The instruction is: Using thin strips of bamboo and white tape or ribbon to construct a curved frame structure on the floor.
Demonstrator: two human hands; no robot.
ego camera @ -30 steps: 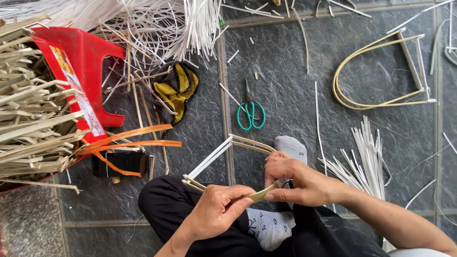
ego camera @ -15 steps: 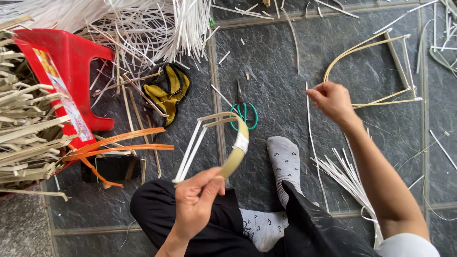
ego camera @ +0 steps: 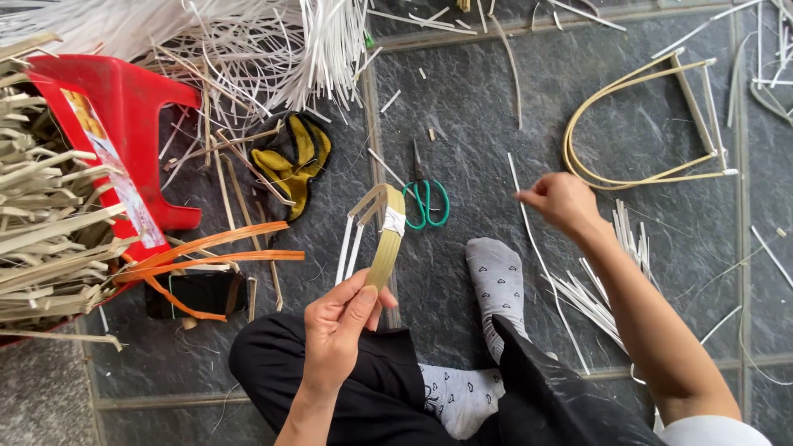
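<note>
Red stool [ego camera: 124,124], long side label [ego camera: 111,177]

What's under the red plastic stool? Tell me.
From under the red plastic stool, orange strips stick out across the dark stone floor, beside a black object. Whatever lies further beneath is covered by the seat and the pale strip bundle.

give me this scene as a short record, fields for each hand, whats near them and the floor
left hand: grips a bent bamboo frame, upright above the lap
right hand: pinches a thin white strip running down to the floor
between hands: green-handled scissors lying on the tiles; grey sock foot
left side: red plastic stool, orange strips, yellow-black glove
right side: bundle of white strips, finished bamboo loop
floor: dark stone tiles, scattered offcuts
</note>
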